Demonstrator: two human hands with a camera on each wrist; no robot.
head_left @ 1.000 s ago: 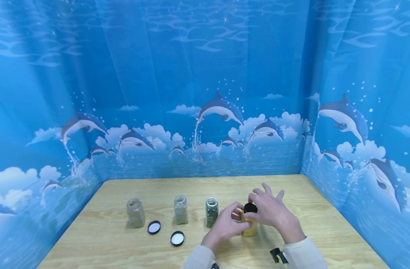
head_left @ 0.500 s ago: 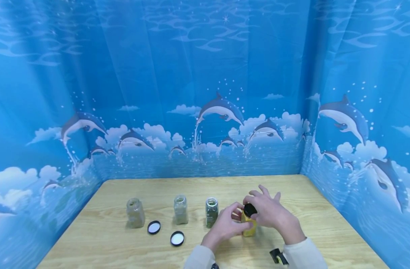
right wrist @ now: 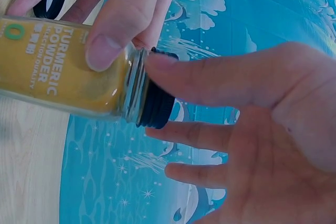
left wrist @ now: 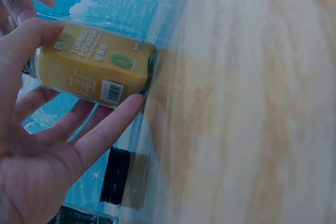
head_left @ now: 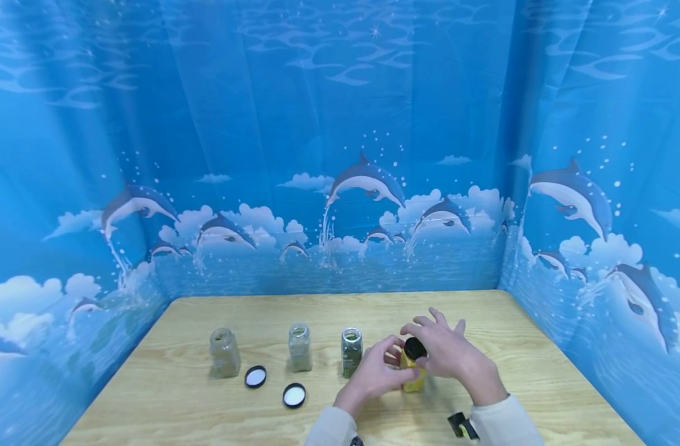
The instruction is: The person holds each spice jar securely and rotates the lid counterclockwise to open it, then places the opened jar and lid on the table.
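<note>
My left hand (head_left: 375,370) grips a square glass jar of yellow turmeric powder (left wrist: 100,61) by its sides, thumb on one face. The jar stands on the table in the head view. Its black lid (right wrist: 159,98) is pinched between the thumb and a finger of my right hand (head_left: 448,350), whose other fingers stretch outward. The lid sits tilted at the jar's mouth, and the glass thread of the neck shows below it. Left of my left hand stands an uncapped jar with dark green contents (head_left: 351,353).
Two more uncapped jars, a greyish one (head_left: 225,354) and a clear one (head_left: 299,349), stand further left. Black lids (head_left: 255,376) lie white side up before them; another lid (left wrist: 115,176) shows beside my left hand. Patterned blue curtains (head_left: 340,155) border the wooden table (head_left: 167,396).
My right hand has shifted slightly left at the lid, and the lid has tipped from level to tilted. The left hand and the jar have stayed in place.
</note>
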